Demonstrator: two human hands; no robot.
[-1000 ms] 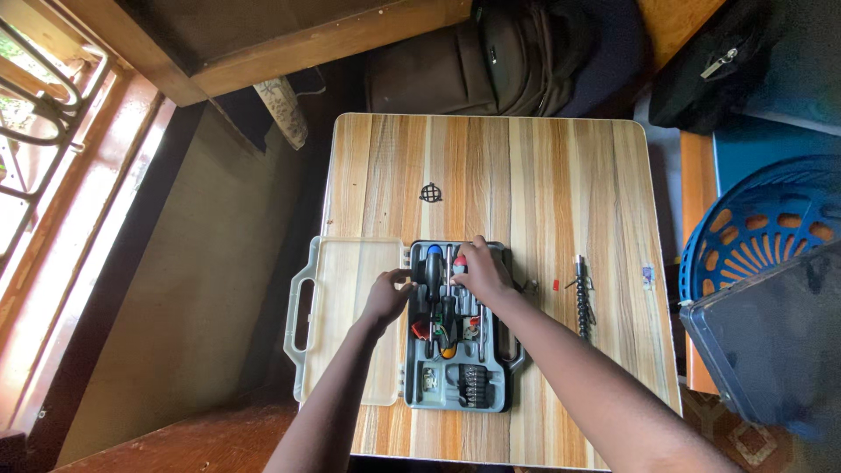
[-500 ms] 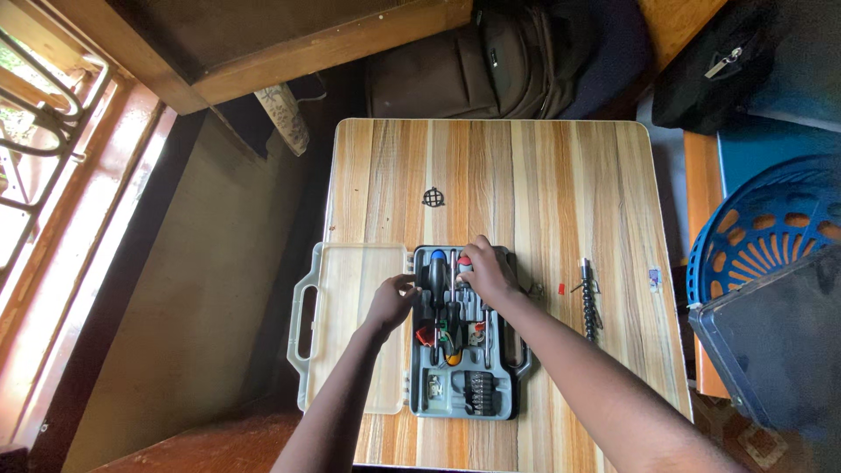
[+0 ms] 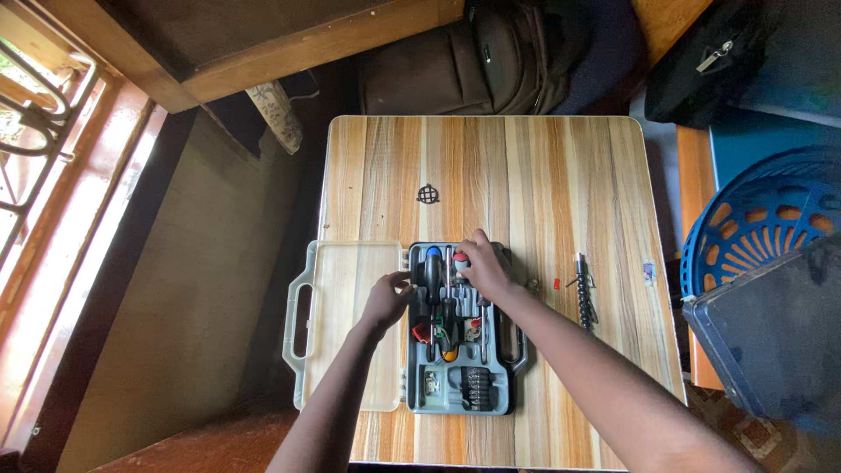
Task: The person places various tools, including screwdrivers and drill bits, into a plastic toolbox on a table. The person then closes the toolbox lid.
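Grey tool case (image 3: 504, 385) lies open on the bench (image 3: 526, 175); right hand (image 3: 480, 264) pinches a red-capped tool (image 3: 461, 260), left hand (image 3: 388, 298), fingers curled, touches the case edge.

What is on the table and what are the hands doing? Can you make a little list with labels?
Table: wooden table
Case: grey tool case, open, clear lid flat to the left
Left hand: on the case's left edge beside a blue-topped screwdriver
Right hand: on tools at the case's top
Loose: flexible bit shaft, small red piece
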